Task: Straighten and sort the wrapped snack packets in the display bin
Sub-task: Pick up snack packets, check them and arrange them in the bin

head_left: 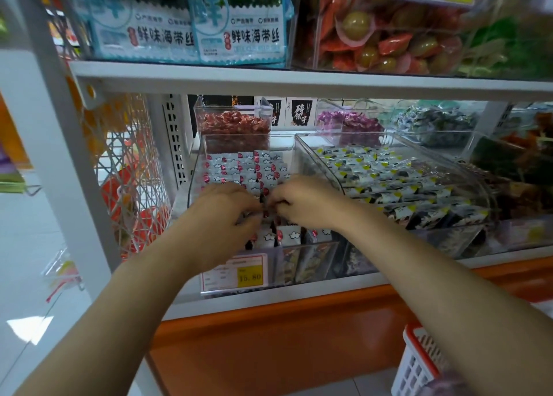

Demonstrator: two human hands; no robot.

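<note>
Two bare forearms reach in from below, and the left hand (223, 213) and right hand (305, 202) meet knuckle to knuckle over the middle of the clear display bin (194, 168). Both hands are narrow. Their fingers curl down and pinch at the snack packets (257, 168) where two rows join, though the fingertips are blurred and I cannot tell exactly which packets each one has.

The packets are white with red ends, and they stand on edge in close files from the back of the bin to the front. Working from the centre seam looks deliberate to me, since squeezing inward would square up both rows at once. The back files look tidy, while those in front of the hands lean and look looser, so I judge the job partly done.

A price tag (236, 273) is fixed to the bin's front. Just beside it on the right, a second bin (314, 162) holds packets with yellow corners. A tub of red sweets (233, 123) stands behind. The shelf above (269, 78) hangs low over the bins, which limits how high the hands can lift. A white basket with an orange rim (419, 362) sits low on the right, clear of the arms.
</note>
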